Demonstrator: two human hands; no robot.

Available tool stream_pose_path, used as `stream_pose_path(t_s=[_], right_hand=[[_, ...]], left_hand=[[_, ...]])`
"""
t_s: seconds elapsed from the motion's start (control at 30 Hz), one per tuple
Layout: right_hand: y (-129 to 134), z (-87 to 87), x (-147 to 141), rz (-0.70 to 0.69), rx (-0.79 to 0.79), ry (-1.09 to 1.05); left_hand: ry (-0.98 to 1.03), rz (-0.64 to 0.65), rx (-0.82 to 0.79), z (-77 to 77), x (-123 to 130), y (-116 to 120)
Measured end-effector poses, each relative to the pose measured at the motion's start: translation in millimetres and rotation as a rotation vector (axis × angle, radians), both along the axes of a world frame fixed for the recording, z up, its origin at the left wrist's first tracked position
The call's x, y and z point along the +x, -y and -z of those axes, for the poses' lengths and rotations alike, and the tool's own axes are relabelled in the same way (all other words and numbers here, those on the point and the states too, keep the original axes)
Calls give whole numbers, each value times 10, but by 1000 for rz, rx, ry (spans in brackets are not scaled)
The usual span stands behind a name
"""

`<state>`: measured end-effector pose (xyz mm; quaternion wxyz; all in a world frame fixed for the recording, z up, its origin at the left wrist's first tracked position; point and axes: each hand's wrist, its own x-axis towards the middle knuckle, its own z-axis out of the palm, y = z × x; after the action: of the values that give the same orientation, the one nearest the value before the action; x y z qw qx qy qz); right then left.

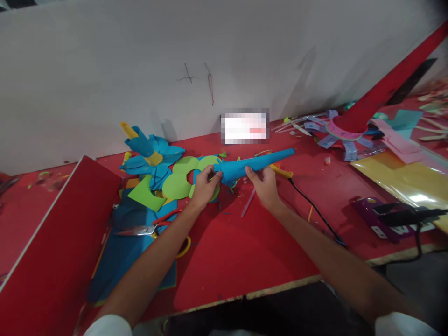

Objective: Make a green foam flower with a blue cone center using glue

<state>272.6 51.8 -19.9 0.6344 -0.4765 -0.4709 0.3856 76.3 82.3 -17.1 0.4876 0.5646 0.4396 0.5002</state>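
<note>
Right now, you hold a blue cone (257,164) crosswise over the red counter (241,261), its narrow tip pointing right and tilted slightly up. Your left grip (206,185) pinches the wide end, thumb against the near side. Your right grip (265,186) supports it around the middle with the thumb pressed to the blue surface; the fingers behind it are partly hidden. Just beyond your right grip you have a yellow-orange tool (283,172) with a black cord, and near it, on the counter, a clear stick (248,203). Beside your left grip lie rounded green cutouts (177,186), with a blue flower (154,156) behind them. Your left forearm passes over the handles of the scissors (140,231), which lie on blue sheets (122,266) with their blades pointing left.
</note>
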Motion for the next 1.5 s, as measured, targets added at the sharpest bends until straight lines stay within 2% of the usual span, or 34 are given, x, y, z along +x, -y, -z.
stream_pose_path(t_s=[0.1, 0.4, 0.83, 1.17, 1.5], right_hand=[[-11, 4, 5, -8, -6, -29], [-46, -2, 26, 0, -6, -50], [-43, 14, 8, -22, 22, -65], [-61, 28, 25, -10, 39, -69], [-50, 5, 17, -13, 20, -52]], left_hand=[[-11, 48, 24, -3, 0, 14], [28, 79, 22, -16, 4, 14], [-70, 42, 84, -19, -3, 10], [-34, 46, 56, -16, -2, 15], [-112, -5, 159, -22, 10, -1]])
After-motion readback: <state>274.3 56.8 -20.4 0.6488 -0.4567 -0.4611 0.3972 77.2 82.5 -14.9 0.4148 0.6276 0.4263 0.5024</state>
